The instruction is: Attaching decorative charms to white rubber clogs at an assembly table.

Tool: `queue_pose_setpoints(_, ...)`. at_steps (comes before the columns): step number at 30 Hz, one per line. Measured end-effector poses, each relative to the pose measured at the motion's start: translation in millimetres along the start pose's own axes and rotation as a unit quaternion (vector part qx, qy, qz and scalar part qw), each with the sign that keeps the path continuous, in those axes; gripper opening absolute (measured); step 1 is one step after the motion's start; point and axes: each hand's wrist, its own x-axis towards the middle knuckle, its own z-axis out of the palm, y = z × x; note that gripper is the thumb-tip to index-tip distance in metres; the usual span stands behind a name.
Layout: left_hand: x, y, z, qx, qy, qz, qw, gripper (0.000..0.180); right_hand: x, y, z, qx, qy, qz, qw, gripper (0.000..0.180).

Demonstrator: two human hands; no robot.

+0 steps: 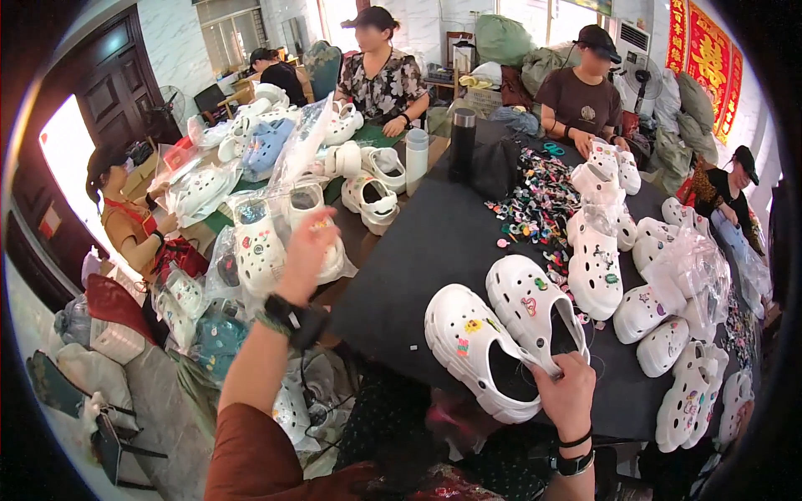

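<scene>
My right hand [568,391] is closed on the heel ends of a pair of white clogs, pinching them where they meet. The left clog [459,334] of this pair carries a yellow flower charm and a pink-green one; the other clog [520,292] has a pinkish charm. Both toes point away from me over the black table. My left hand [307,250] is stretched out to the left, its fingers apart and slightly blurred. It is beside white clogs [257,250] in clear plastic; whether it touches them I cannot tell.
Loose colourful charms [535,200] are heaped on the black table [401,275], near more white clogs [595,259]. A dark bottle [462,142] and a pale bottle [416,159] stand at the back. Bagged clogs fill the left table. Several people work around.
</scene>
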Motion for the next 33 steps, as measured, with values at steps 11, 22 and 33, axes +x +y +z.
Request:
queue_pose_setpoints(11,-160,46,105,0.200,-0.124,0.089,0.968,0.078,-18,-44,20,0.138,-0.108,-0.051,0.983,0.033)
queue_pose_setpoints(22,-178,30,135,0.088,-0.216,0.004,0.972,0.103,-15,-21,-33,0.179,-0.075,-0.017,0.981,0.027)
queue_pose_setpoints(33,-157,19,134,-0.012,-0.206,0.046,0.977,0.104,-3,57,-7,0.165,-0.041,0.078,0.982,0.056)
